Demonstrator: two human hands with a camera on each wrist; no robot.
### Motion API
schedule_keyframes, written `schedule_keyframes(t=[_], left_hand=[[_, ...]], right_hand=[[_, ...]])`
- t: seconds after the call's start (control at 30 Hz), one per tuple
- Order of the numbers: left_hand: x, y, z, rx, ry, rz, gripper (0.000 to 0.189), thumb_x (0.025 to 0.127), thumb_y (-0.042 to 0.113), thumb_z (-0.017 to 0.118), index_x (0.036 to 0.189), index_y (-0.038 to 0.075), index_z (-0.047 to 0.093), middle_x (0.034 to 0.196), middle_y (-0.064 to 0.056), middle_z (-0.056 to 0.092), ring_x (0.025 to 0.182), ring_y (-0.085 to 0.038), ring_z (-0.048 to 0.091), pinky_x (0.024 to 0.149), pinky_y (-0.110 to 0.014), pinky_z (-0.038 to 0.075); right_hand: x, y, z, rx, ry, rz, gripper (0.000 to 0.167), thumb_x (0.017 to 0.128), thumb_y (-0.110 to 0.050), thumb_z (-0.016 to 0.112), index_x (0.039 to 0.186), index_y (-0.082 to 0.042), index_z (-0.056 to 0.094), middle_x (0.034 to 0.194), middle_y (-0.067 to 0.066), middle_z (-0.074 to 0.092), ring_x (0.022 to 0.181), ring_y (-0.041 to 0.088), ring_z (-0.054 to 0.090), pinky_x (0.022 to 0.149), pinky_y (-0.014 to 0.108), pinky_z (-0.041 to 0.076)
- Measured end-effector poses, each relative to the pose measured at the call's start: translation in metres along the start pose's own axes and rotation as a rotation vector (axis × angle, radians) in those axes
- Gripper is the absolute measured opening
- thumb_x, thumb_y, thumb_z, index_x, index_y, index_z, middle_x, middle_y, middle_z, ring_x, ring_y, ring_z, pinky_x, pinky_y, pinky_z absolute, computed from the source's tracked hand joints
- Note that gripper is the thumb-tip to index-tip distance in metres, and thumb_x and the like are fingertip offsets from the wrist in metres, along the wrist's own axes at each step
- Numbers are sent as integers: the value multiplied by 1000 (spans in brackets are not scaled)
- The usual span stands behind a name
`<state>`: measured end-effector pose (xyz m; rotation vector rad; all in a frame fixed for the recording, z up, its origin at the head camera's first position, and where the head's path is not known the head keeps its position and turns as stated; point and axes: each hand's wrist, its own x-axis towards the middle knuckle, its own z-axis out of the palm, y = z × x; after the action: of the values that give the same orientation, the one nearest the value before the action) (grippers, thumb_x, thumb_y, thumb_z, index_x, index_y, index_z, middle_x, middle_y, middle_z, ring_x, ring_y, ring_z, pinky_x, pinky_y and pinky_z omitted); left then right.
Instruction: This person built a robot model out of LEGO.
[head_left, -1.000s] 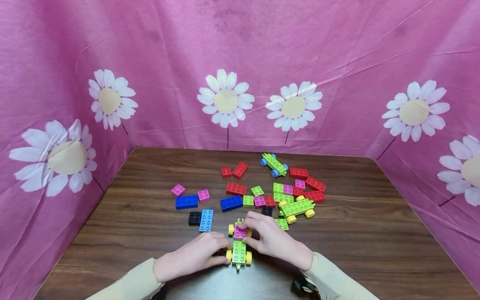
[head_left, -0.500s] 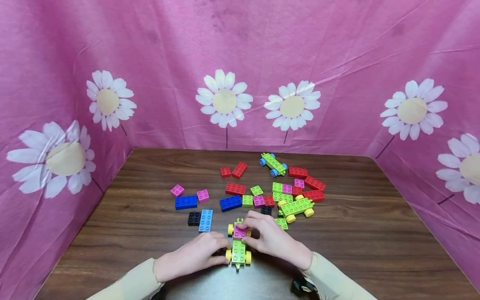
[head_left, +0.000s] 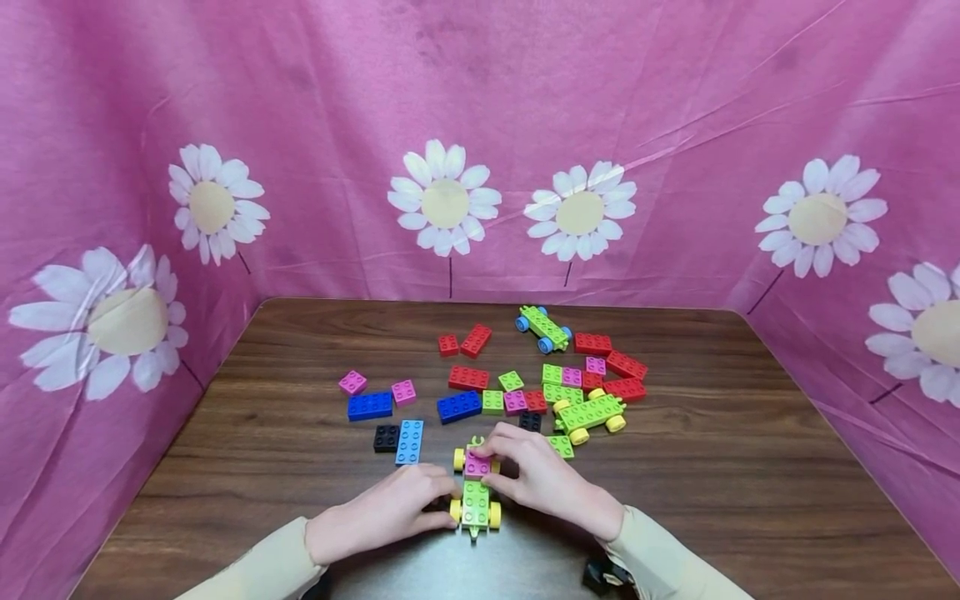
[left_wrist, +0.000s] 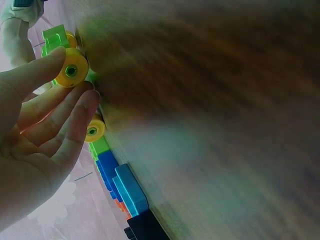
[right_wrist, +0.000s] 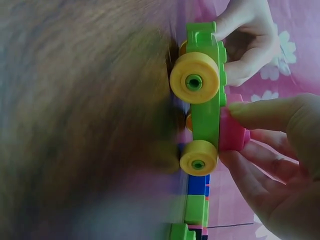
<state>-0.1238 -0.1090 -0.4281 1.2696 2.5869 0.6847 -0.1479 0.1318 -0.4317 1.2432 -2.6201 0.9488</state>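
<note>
A green toy car base (head_left: 476, 503) with yellow wheels stands lengthwise on the table near the front. My left hand (head_left: 390, 510) holds it from the left by the nearer wheels; in the left wrist view the thumb lies on a yellow wheel (left_wrist: 75, 75). From the right, my right hand (head_left: 542, 473) pinches a pink brick (head_left: 477, 468) between thumb and fingers. This brick sits on the far half of the base's studs, and in the right wrist view the pink brick (right_wrist: 231, 130) lies against the studded side of the car base (right_wrist: 206, 117).
Beyond the hands lie a light blue brick (head_left: 409, 442), a black brick (head_left: 386, 438), dark blue bricks (head_left: 459, 407) and several red, pink and green ones. Another yellow-wheeled car base (head_left: 590, 414) stands right; a blue-wheeled one (head_left: 543, 328) is at the back. Pink cloth (head_left: 337, 167) surrounds the table.
The head view has shifted slightly. Both hands keep their hold on the car base and the pink brick, with no visible movement on the table.
</note>
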Motion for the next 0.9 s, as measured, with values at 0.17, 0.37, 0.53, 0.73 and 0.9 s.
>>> schedule_keyframes(t=[0.17, 0.37, 0.53, 0.73, 0.9], left_hand=[[0, 0, 1, -13, -7, -12, 18, 91, 25, 72, 104, 13, 72, 93, 6, 69, 80, 6, 55, 71, -11, 49], [0, 0, 2, -19, -12, -15, 19, 92, 25, 71, 106, 13, 72, 95, 5, 70, 82, 6, 56, 73, -12, 50], [1, 1, 1, -20, -10, -16, 20, 92, 24, 71, 107, 13, 72, 96, 4, 70, 83, 6, 56, 74, -12, 51], [1, 1, 1, -2, 6, -1, 19, 91, 24, 71, 106, 12, 72, 95, 4, 71, 83, 6, 56, 73, -11, 50], [1, 0, 1, 3, 10, 2, 18, 91, 24, 71, 105, 12, 72, 94, 4, 70, 81, 7, 55, 72, -11, 50]], right_hand=[[-1, 0, -4, -22, -42, -6, 28, 87, -18, 77, 113, -13, 69, 104, -4, 67, 90, 9, 64, 78, 20, 55], [-6, 4, -12, -5, -73, 38, 32, 89, -22, 75, 119, -12, 65, 115, 0, 69, 104, 10, 66, 89, 26, 57], [-18, 15, -29, -78, 6, 25, 34, 86, -19, 77, 116, -8, 66, 111, 4, 71, 101, 14, 68, 86, 30, 58], [-33, 32, -39, -218, 60, 20, 29, 82, -13, 80, 108, -6, 69, 100, 4, 72, 90, 15, 68, 78, 30, 58], [-39, 35, -36, -309, -1, 40, 29, 81, -12, 81, 107, -7, 69, 101, 2, 69, 94, 14, 66, 82, 32, 58]])
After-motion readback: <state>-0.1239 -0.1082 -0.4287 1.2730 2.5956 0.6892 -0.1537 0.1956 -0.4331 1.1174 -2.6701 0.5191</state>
